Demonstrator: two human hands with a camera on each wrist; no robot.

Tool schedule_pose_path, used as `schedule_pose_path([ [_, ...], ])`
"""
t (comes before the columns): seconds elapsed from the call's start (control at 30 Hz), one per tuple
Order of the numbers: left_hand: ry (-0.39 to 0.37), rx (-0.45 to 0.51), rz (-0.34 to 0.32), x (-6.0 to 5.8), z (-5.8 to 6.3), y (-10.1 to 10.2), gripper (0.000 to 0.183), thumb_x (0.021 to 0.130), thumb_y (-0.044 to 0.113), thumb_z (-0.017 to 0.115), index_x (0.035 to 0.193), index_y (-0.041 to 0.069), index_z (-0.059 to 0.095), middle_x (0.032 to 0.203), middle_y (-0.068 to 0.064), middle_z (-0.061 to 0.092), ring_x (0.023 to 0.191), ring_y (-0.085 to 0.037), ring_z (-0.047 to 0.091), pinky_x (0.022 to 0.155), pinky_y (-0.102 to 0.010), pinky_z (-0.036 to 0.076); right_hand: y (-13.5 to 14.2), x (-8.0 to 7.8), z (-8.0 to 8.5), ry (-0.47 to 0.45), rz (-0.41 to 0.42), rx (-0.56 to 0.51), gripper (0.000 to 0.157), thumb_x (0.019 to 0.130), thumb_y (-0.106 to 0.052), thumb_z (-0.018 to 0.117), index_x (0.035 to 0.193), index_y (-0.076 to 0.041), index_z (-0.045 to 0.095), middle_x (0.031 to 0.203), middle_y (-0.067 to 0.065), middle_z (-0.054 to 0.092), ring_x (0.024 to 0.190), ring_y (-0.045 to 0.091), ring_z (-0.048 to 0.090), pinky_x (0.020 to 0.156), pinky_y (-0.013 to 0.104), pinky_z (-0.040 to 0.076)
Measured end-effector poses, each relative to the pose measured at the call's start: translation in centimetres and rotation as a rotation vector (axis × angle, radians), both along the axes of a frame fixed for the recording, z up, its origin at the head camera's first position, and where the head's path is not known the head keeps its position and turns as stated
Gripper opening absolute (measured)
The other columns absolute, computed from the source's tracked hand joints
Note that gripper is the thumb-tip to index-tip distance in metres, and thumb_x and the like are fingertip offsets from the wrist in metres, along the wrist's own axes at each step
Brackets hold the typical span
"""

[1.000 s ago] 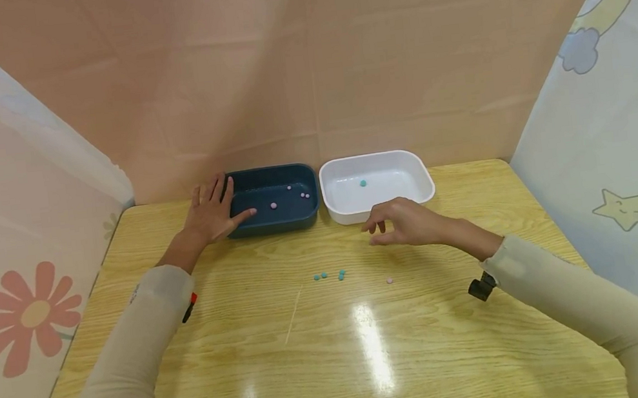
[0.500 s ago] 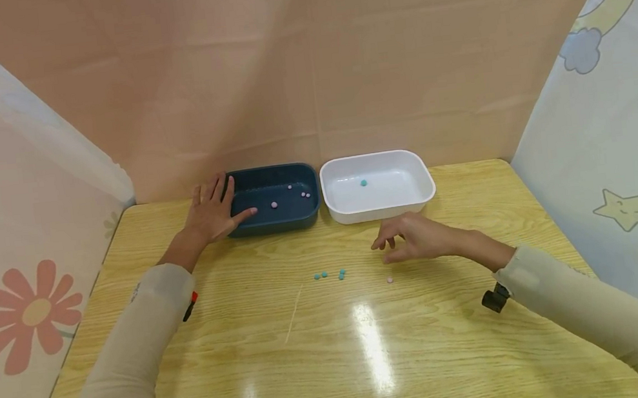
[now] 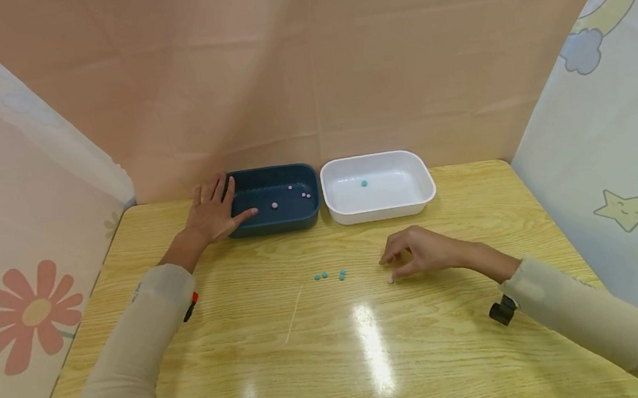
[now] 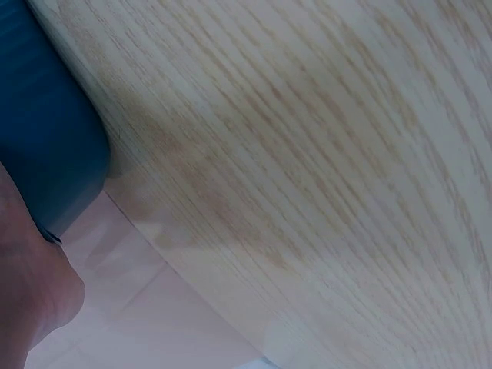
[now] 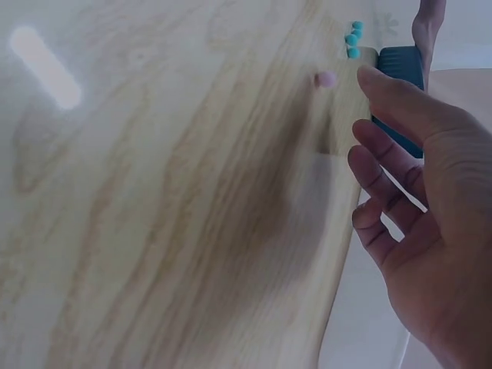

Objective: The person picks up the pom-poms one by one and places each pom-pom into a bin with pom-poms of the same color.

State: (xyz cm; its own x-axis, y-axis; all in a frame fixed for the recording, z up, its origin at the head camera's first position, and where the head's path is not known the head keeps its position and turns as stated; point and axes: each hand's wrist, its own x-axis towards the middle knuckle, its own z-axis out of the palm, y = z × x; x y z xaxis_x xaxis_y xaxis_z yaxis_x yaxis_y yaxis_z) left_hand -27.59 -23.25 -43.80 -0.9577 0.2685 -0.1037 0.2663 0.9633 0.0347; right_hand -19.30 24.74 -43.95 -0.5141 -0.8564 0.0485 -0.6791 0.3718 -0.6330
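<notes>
My left hand (image 3: pixel 208 217) lies with spread fingers over the left end of a dark blue tray (image 3: pixel 289 226), its thumb reaching over the rim. Several small pink beads (image 3: pixel 275 205) are inside that tray. Over the table, my right hand (image 3: pixel 426 251) hangs with loosely bent fingers and holds nothing. Its thumb tip is close to a single pink bead (image 3: pixel 390 281) on the wood; in the right wrist view the same pink bead (image 5: pixel 326 79) shows apart from the fingertips. Several turquoise beads (image 3: pixel 342 275) lie left of it.
A white tray (image 3: pixel 381 214) stands right of the blue one, with a turquoise bead (image 3: pixel 364 183) inside. Both trays are at the back edge of the wooden table (image 3: pixel 241 350). Fabric walls (image 3: pixel 305 64) enclose the back and both sides.
My right hand has moved from the front of the white tray down and slightly right, to the lone pink bead. The left hand and both trays have stayed put.
</notes>
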Motion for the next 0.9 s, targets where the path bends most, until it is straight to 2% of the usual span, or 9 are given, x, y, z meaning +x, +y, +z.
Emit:
schedule_pose_path([
  [0.43, -0.006, 0.005, 0.002, 0.0, 0.1, 0.0, 0.105, 0.104, 0.075, 0.037, 0.170, 0.004, -0.002, 0.177, -0.020, -0.010, 0.164, -0.038, -0.008, 0.128, -0.065, -0.005, 0.4, 0.5, -1.2, 0.000, 0.018, -0.013, 0.017, 0.089, -0.015, 0.089, 0.105, -0.012, 0.085, 0.100, -0.004, 0.076, 0.081, 0.012, 0.066, 0.070, 0.030, 0.058],
  [0.63, -0.005, 0.017, 0.003, 0.0, 0.0, 0.0, 0.105, 0.104, 0.075, 0.038, 0.170, 0.004, -0.002, 0.177, -0.020, -0.009, 0.164, -0.038, -0.008, 0.128, -0.065, -0.006, 0.5, 0.6, -1.6, 0.015, 0.040, -0.034, 0.015, 0.089, -0.015, 0.088, 0.104, -0.013, 0.085, 0.099, -0.004, 0.076, 0.079, 0.013, 0.067, 0.068, 0.029, 0.058],
  [0.9, -0.005, 0.022, 0.003, 0.0, 0.1, 0.0, 0.106, 0.103, 0.076, 0.037, 0.170, 0.004, -0.002, 0.177, -0.019, -0.010, 0.164, -0.038, -0.008, 0.128, -0.065, -0.006, 0.4, 0.7, -2.1, 0.020, 0.024, -0.044, 0.012, 0.088, -0.013, 0.089, 0.100, -0.014, 0.085, 0.096, -0.005, 0.074, 0.078, 0.011, 0.065, 0.067, 0.025, 0.056],
])
